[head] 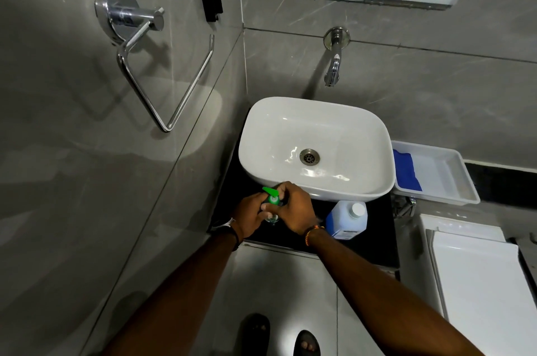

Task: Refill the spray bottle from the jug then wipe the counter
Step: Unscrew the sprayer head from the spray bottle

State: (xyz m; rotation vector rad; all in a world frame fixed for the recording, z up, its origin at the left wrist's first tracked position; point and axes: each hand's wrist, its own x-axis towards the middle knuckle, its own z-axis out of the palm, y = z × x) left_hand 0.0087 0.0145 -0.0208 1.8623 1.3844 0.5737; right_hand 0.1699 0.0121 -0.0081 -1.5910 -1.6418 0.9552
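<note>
1. Bottle (272, 204): small, with a green spray head whose trigger points up-left. It stands at the front of the black counter (374, 242), just before the basin's near rim. Body mostly hidden by both hands.
2. Left hand (249, 215): wrapped round the bottle's body from the left, fingers closed on it. A black band sits on that wrist.
3. Right hand (293, 207): closed over the spray head and neck from the right, fingers curled across the top. Whether the head is screwed on or loose, cannot tell. An orange thread circles that wrist.
4. Jug (347, 219): blue-tinted, white cap on, upright on the counter just right of the right hand, not touched.
5. Basin (316, 149): white, rounded, sitting on the counter behind the hands; metal drain at centre.
6. Tap (334, 65): chrome, wall-mounted above the basin's far edge.
7. Tray (453, 178): white, to the right of the basin, holding a blue cloth (405, 171) at its left end.
8. Towel ring (151, 62): chrome, on the left wall.
9. Feet in dark sandals (255, 332) on the grey floor below.
</note>
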